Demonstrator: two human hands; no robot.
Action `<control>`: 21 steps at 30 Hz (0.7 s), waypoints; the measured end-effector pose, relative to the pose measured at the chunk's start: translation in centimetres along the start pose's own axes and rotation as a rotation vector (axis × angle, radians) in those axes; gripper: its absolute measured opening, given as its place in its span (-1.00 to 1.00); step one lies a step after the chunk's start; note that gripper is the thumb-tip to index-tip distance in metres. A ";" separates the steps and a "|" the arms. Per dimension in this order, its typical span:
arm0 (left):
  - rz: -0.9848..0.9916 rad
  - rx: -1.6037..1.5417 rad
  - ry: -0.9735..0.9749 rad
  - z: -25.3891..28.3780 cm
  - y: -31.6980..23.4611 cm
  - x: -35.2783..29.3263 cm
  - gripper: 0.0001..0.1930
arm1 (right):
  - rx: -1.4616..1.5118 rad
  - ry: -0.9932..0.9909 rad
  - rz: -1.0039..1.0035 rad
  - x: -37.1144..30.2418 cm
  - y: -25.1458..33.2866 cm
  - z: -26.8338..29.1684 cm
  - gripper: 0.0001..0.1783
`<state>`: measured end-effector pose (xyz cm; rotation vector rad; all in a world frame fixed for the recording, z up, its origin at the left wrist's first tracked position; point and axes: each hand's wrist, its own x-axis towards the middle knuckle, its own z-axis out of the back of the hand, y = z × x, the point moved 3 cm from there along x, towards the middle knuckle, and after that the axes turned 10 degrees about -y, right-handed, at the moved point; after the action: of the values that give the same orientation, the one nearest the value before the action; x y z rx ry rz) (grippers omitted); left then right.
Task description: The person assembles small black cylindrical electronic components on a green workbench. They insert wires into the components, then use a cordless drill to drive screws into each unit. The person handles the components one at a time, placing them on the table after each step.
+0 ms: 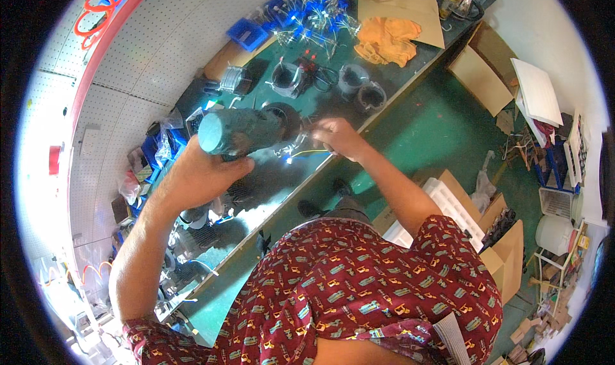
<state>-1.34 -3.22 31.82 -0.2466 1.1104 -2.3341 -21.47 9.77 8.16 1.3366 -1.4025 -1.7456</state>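
Pegboard (pixel 138 92) in pale panels climbs along the left, and next to it a green-topped workbench (pixel 325 103) slants across from upper right to lower left, with green floor (pixel 435 118) showing on its other side. My dark red patterned shirt (pixel 359 288) fills the lower middle. A flat cardboard sheet (pixel 410 16) lies on the far end of the bench, and a white slotted tray (pixel 442 201) sits off the bench, beyond my right elbow. Up over the bench I hold a teal cylinder (pixel 230 132), tilted nearly on its side, its round flat end toward the left and a dark ring-shaped part (pixel 282 120) at its right end. My left hand (pixel 208 179) cradles it from the near side, thumb laid along the body; my other fingers are mostly hidden by it. My right hand (pixel 341 138) is at the ring end, fingertips bunched close together by some thin loose wires (pixel 301 134); it is too blurred for me to tell whether I am pinching one. Farther up the bench lie a crumpled orange cloth (pixel 387 40), a blue bin (pixel 248 35) near a tangle of blue and white leads (pixel 311 12), and two grey rings (pixel 371 98) side by side near the edge. Smallest is a yellow wire (pixel 314 151), just below my right fingertips.
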 end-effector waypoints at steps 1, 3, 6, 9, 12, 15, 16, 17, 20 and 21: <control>0.065 0.083 0.048 0.1 -0.3 0.5 -0.59 | -0.022 -0.015 -0.008 0.0 0.0 -0.1 -0.69; 0.060 0.118 0.080 0.0 -0.8 1.1 -0.60 | -0.038 -0.002 0.002 0.3 -0.4 -0.6 -0.65; 0.051 0.167 0.112 -0.2 -0.9 1.8 -0.60 | -0.066 0.009 0.045 0.2 -0.8 -0.7 -0.75; 0.056 0.213 0.128 -0.4 -0.9 2.0 -0.61 | -0.115 0.013 0.090 0.4 -1.4 -0.8 -0.75; 0.080 0.305 0.133 -0.4 -1.5 2.0 -0.61 | -0.161 0.011 0.092 0.8 -2.2 -1.0 -0.65; 0.047 0.419 0.176 -0.5 -3.2 2.8 -0.61 | -0.058 0.008 0.161 1.5 -4.3 -0.8 -0.59; 0.032 0.457 0.192 -0.6 -3.6 3.0 -0.62 | -0.002 0.017 0.200 1.6 -4.2 -1.0 -0.59; 0.021 0.477 0.200 -0.7 -3.8 3.2 -0.62 | -0.021 0.025 0.201 1.5 -4.2 -0.8 -0.61; 0.001 0.525 0.216 -0.8 -3.9 3.6 -0.64 | -0.025 -0.017 0.266 1.6 -4.0 -1.1 -0.64; -0.002 0.530 0.220 -0.9 -3.8 3.7 -0.64 | 0.009 -0.084 0.328 1.8 -4.3 -1.8 -0.62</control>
<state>-6.22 -2.69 33.88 0.2095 0.5422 -2.5999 -19.78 8.94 3.54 0.9804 -1.5754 -1.5911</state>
